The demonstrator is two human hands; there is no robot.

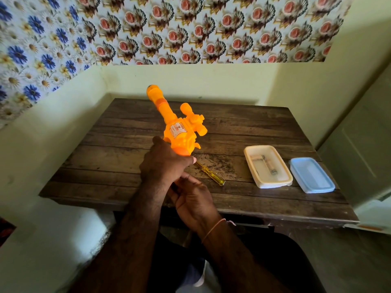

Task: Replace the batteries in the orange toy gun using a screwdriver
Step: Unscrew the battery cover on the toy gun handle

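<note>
Dark wooden tabletop (118, 157) fills the middle, and above it the orange toy gun (179, 127) is held up, barrel pointing away toward the wall. Left hand (165, 163) wraps its curled fingers round the gun's grip. Right hand (193, 199) sits just beneath, fingers bent up against the grip's bottom; whether they pinch anything I cannot tell. White container (267, 167) and blue lid (312, 175) lie side by side at right. The yellow-handled screwdriver (211, 173) lies flat by the hands.
</note>
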